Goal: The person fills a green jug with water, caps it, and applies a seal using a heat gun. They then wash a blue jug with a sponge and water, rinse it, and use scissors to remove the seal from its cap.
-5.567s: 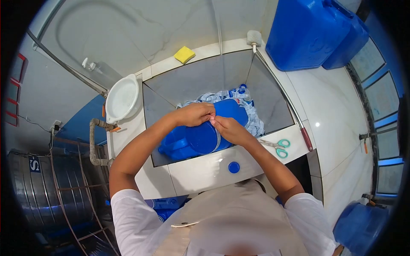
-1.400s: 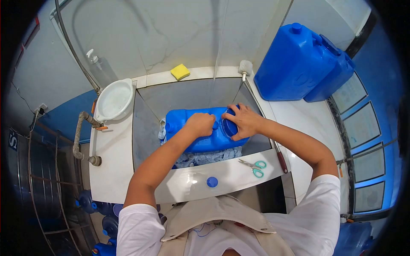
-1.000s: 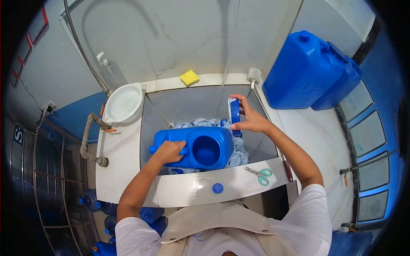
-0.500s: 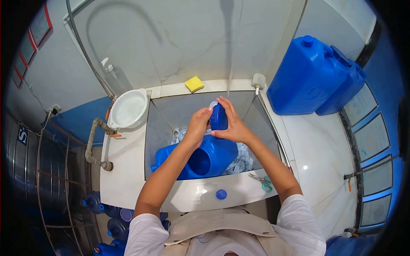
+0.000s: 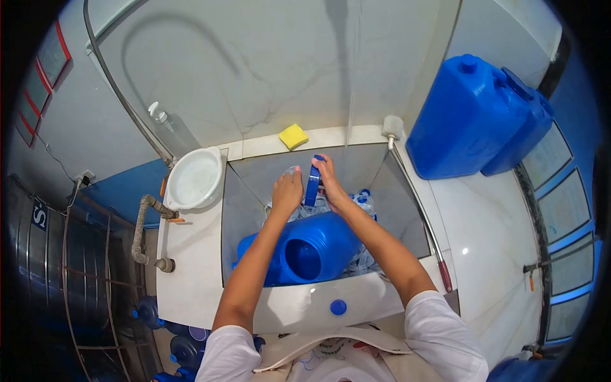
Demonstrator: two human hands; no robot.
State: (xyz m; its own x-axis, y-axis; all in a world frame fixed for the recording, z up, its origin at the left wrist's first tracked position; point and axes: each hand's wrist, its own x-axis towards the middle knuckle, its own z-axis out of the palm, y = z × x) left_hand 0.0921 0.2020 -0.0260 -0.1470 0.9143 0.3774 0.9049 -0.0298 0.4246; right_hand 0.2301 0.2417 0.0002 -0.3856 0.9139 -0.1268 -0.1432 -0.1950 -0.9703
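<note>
My right hand [image 5: 331, 184] grips a large round blue screw cap [image 5: 312, 183], turned edge-on, above the sink. Just left of the cap is my left hand [image 5: 288, 192], back toward me and fingers curled together. Something clear shows at its fingertips, and I cannot tell what it is. Below both hands a blue jerrycan [image 5: 340, 239] lies on its side in the grey sink [image 5: 245, 184], its wide threaded mouth uncapped and facing me. Clear plastic items [image 5: 364, 198] with blue parts lie behind and beside it.
A small blue cap [image 5: 338, 307] rests on the front ledge. At left stand a white basin [image 5: 195, 179] and a pump bottle [image 5: 175, 130]. A yellow sponge [image 5: 293, 137] sits on the back ledge. A long-handled brush [image 5: 417, 204] leans at right, near upright blue jerrycans [image 5: 468, 118].
The cap has turned from face-on to edge-on. My left hand has come away from it and moved slightly left, while my right hand keeps hold. The view has shifted slightly.
</note>
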